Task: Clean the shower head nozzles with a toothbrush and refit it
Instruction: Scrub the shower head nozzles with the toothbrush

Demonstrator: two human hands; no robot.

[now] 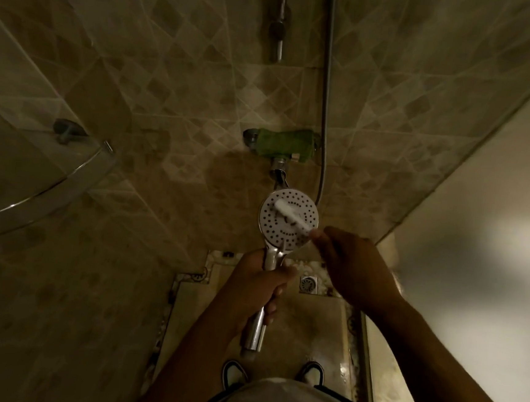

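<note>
A chrome hand shower with a round white nozzle face is held upright in front of the tiled wall. My left hand grips its chrome handle, face turned toward me. A white toothbrush lies across the nozzle face, its head at the upper left of the disc. My right hand pinches the toothbrush handle at the disc's right edge. The lower end of the shower handle sticks out below my left fist.
A wall mixer valve wrapped in green cloth sits just above the shower head. A grey hose and a riser rail run up the wall. A glass corner shelf is left, a floor drain below, white wall right.
</note>
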